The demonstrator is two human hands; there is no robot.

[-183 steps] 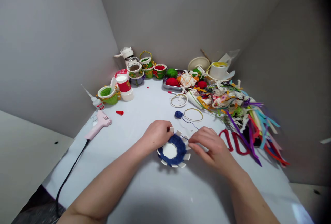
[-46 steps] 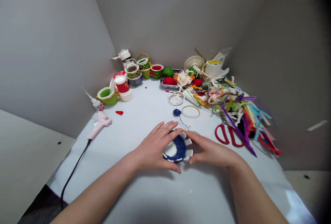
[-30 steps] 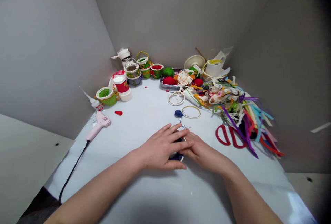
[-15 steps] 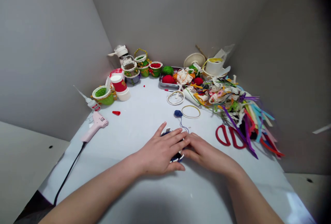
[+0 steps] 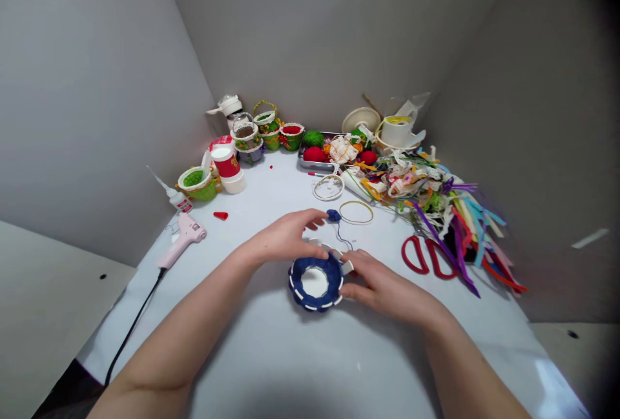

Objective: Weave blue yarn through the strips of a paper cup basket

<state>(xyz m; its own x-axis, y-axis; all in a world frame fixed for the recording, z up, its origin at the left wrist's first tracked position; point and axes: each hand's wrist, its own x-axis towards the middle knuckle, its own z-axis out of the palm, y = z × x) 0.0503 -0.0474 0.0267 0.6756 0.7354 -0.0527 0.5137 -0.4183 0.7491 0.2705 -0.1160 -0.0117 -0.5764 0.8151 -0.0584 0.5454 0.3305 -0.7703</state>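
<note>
A small round basket (image 5: 294, 291) woven from dark blue yarn over white upright strips stands on the table, its white bottom showing inside. My right hand (image 5: 378, 280) grips its right side, thumb in front and fingers behind a white strip. Over the far rim is my left hand (image 5: 290, 236), fingers apart, with the thumb close to the rim; whether it touches is unclear. Its fingertips are near a small blue ball of yarn (image 5: 334, 215). A loose blue strand (image 5: 345, 235) runs from the ball toward the basket's far right side.
Red-handled scissors (image 5: 416, 255) lie at right beside a heap of colourful ribbons and trims (image 5: 407, 177). A gold ring (image 5: 356, 212) lies beyond the yarn. On the left are a pink glue gun (image 5: 181, 240), a glue bottle (image 5: 180, 199) and finished little baskets (image 5: 292, 137). A metal tray (image 5: 310, 164) holds yarn balls.
My left hand has lifted off the top of the basket and moved up and away toward the yarn ball, uncovering the basket. My right hand stays at the basket's right side.
</note>
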